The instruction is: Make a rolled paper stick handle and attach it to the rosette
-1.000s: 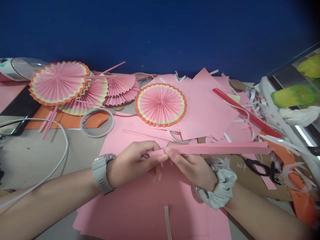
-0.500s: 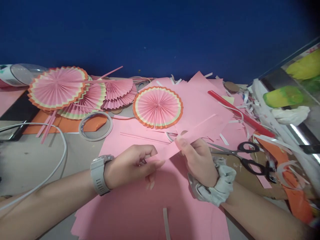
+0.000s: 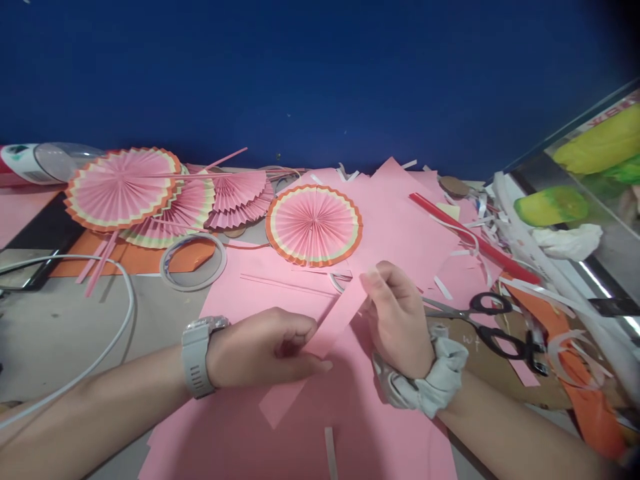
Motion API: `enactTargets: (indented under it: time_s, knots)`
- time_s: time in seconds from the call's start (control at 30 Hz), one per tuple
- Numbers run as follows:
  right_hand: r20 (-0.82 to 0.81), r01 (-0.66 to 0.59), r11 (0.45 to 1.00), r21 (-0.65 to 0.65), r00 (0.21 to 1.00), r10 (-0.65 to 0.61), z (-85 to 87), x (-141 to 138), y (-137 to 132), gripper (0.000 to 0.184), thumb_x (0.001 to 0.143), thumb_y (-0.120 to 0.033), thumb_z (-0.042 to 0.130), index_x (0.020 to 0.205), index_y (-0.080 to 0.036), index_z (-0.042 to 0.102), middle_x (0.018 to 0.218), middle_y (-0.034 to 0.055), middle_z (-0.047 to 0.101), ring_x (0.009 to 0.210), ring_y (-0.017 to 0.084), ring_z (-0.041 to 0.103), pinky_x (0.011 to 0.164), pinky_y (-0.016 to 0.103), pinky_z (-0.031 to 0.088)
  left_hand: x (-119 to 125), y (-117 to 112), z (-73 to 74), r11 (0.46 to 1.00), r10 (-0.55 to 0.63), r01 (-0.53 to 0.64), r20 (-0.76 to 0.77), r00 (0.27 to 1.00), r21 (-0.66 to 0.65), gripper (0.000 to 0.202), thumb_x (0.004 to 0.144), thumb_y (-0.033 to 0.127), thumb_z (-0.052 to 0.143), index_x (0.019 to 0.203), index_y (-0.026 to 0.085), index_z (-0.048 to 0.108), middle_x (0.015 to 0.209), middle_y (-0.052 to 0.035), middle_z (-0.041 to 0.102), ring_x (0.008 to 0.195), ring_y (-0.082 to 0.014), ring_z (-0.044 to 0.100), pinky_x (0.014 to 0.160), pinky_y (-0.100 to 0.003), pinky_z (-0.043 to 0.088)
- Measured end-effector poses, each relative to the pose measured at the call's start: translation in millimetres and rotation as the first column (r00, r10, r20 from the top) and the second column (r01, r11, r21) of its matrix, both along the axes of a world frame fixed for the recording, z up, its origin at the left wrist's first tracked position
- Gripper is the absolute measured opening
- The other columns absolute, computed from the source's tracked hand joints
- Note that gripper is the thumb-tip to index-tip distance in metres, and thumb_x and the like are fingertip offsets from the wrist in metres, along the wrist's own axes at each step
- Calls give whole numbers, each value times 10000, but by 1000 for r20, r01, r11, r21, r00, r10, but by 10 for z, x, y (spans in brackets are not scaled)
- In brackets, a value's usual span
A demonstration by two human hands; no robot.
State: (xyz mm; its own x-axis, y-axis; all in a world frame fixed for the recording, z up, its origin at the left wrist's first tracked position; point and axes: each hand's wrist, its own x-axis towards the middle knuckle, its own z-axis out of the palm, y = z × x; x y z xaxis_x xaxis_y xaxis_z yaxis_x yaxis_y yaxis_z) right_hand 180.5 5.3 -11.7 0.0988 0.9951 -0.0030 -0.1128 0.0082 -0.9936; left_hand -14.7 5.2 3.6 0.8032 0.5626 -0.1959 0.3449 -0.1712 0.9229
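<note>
Between my two hands runs a pink paper strip (image 3: 339, 319), slanting from upper right to lower left. My right hand (image 3: 397, 313) pinches its upper end. My left hand (image 3: 270, 347) is closed on the strip lower down, and its tail shows below the thumb. Under both hands lie large pink paper sheets (image 3: 225, 440). Just beyond them rests a round pleated paper fan (image 3: 315, 223), pink with cream and orange edges. Black-handled scissors (image 3: 480, 317) lie to the right of my right hand.
More pleated fans (image 3: 123, 190) are piled at the back left, near a roll of tape (image 3: 167, 273) and a white cable (image 3: 131, 300). A red stick (image 3: 473, 237), paper scraps and orange paper (image 3: 555, 320) lie on the right. A blue wall (image 3: 320, 80) stands behind.
The strip has swung to a steeper slant, its free end now sticking out below my left hand. My left hand has shifted slightly down and closed further along it. The view has tilted slightly.
</note>
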Motion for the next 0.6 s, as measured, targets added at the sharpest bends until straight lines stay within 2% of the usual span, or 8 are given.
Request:
enactTargets:
  time_s: [0.1, 0.2, 0.3, 0.33, 0.4, 0.47, 0.53, 0.6]
  knots:
    - [-179, 145, 989, 21, 974, -139, 25, -9, 58, 337, 888, -355, 498, 619, -206, 360, 509, -78, 288, 434, 77, 228, 427, 227, 219, 7, -3, 9, 999, -30, 30, 15, 999, -24, 403, 825, 382, 557, 587, 172, 310, 528, 83, 276, 474, -47, 235, 427, -180, 203]
    - [-204, 111, 993, 38, 974, -101, 41, -14, 30, 379, 927, -417, 369, 611, -211, 342, 495, -74, 253, 433, 92, 188, 429, 234, 213, 19, -3, 8, 984, 72, -57, 85, 994, -166, 346, 863, 379, 510, 635, 172, 351, 566, 72, 278, 493, -53, 257, 441, -178, 227]
    - [13, -177, 981, 86, 984, 176, 26, -8, -56, 420, 919, -493, 318, 620, -211, 405, 530, -49, 323, 474, 106, 294, 477, 247, 303, 22, -4, -2, 947, 91, -35, 163, 982, -320, 276, 912, 371, 420, 727, 165, 409, 572, 49, 403, 500, -66, 357, 477, -187, 300]
    - [131, -330, 941, 75, 939, 318, 21, -8, -83, 398, 902, -486, 378, 630, -204, 449, 558, -35, 381, 501, 110, 347, 502, 251, 335, 22, -5, -5, 947, 90, -30, 174, 981, -321, 269, 914, 362, 414, 735, 161, 421, 576, 42, 428, 507, -70, 375, 488, -190, 314]
    - [319, -578, 815, 41, 780, 538, 23, -18, -124, 326, 871, -431, 479, 660, -189, 533, 610, -13, 470, 559, 120, 429, 551, 253, 381, 20, -9, -9, 965, 74, -29, 165, 983, -261, 238, 895, 320, 449, 727, 152, 447, 593, 41, 422, 525, -69, 363, 497, -186, 311]
    - [405, -681, 732, 14, 674, 618, 41, -34, -153, 285, 883, -361, 482, 676, -188, 574, 632, -8, 508, 589, 122, 473, 583, 246, 400, 18, -10, -9, 984, 67, -42, 139, 988, -174, 201, 860, 258, 496, 698, 146, 461, 609, 49, 371, 540, -63, 321, 492, -175, 289]
    - [431, -654, 756, 5, 684, 588, 63, -43, -173, 307, 909, -315, 438, 658, -193, 566, 627, -11, 513, 591, 115, 491, 586, 236, 403, 16, -10, -9, 988, 58, -40, 117, 991, -151, 204, 864, 237, 484, 682, 147, 459, 585, 56, 367, 526, -59, 319, 486, -167, 290]
    - [423, -554, 832, -24, 749, 510, 72, -38, -169, 325, 908, -317, 437, 627, -191, 539, 605, -11, 507, 570, 114, 489, 549, 233, 398, 12, -9, -14, 978, 54, -28, 123, 991, -205, 240, 901, 275, 436, 695, 153, 456, 542, 53, 433, 485, -56, 380, 491, -163, 333]
